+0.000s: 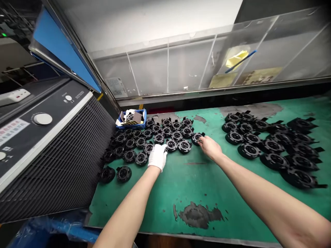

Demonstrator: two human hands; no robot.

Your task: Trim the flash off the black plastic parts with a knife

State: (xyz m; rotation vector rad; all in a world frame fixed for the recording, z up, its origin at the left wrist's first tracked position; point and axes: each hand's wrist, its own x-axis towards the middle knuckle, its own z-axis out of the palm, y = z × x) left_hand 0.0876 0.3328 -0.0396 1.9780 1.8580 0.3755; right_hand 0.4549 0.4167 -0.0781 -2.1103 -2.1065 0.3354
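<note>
My left hand (157, 157), in a white glove, is at the front edge of a cluster of black round parts with slotted rings. Its fingers are curled together beside one black part (149, 148), and the fingertips are partly hidden, so what they hold does not show. My bare right hand (210, 147) pinches the near right edge of another black round part (196, 138), which lies at the right end of the cluster. Flat tabs stick out from several parts. Two parts, including one black disc (123, 174), lie apart at the front left.
A second group of black round parts (249, 150) covers the right side of the green mat (201, 186). At the back left is a blue bin (143, 120) with mixed pieces. A grilled machine (62, 151) borders the left; a clear panel (186, 65) stands behind.
</note>
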